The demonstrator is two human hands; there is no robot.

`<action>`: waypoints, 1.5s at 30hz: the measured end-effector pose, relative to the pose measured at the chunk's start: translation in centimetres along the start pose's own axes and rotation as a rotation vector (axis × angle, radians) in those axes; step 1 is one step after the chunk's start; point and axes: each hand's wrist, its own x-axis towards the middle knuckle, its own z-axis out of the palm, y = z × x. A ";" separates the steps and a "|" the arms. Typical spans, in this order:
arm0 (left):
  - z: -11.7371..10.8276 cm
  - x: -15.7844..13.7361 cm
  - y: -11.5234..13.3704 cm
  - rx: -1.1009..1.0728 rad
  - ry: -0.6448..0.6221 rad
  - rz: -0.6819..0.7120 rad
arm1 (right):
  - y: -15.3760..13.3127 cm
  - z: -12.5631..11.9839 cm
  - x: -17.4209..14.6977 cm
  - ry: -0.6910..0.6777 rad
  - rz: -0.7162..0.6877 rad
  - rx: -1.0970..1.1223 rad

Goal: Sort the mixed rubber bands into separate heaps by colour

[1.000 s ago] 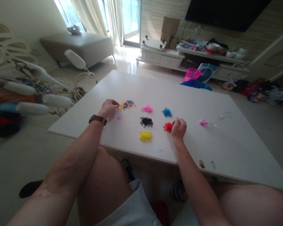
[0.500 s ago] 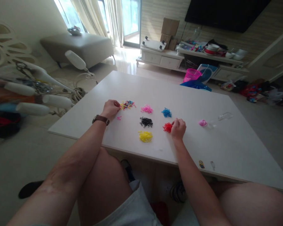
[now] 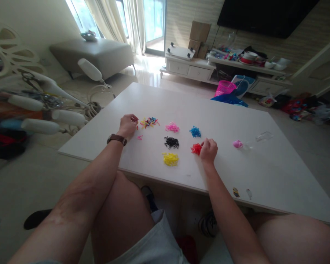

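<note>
My left hand [image 3: 128, 125], with a brown watch on its wrist, is at the left end of a mixed-colour pile of small rubber bands [image 3: 150, 122]. Its fingers are pinched together, and a few yellow and red bands show at the fingertips. Two pink bands [image 3: 139, 137] lie just below it. My right hand [image 3: 209, 149] rests at the right side of the red bands [image 3: 196, 149], fingers curled; what they hold is hidden. Between the hands are piles of pink bands [image 3: 172, 127], black bands [image 3: 171, 142], yellow bands [image 3: 170, 159] and blue bands [image 3: 195, 131].
The white table [image 3: 159, 99] spans the area before my knees. On its right lie a pink-capped item [image 3: 238, 144] and a clear container [image 3: 264, 136]. Near the front edge are a small yellow figure piece [image 3: 235, 192] and a silvery piece [image 3: 249, 193].
My left hand has drawn slightly left, away from the mixed pile, with a few bands at its fingertips. My right hand stays at the red bands.
</note>
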 end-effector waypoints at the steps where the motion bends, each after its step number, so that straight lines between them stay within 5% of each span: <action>1: 0.2 0.0 0.0 -0.008 0.005 0.007 | 0.0 0.0 0.0 -0.001 -0.003 -0.001; 20: 1.6 0.2 0.5 0.121 -0.019 0.081 | 0.1 0.2 -0.1 -0.008 -0.005 -0.014; 28: 0.9 -0.5 2.5 -0.075 0.001 0.125 | -0.2 0.3 -0.2 -0.002 -0.063 0.003; 40: 5.4 -8.0 9.5 -0.478 -0.599 0.536 | -2.8 0.2 -1.6 -0.175 -0.472 0.072; 45: 7.3 -9.2 10.3 -0.540 -0.726 0.588 | -2.6 0.5 -1.6 -0.218 -0.642 0.128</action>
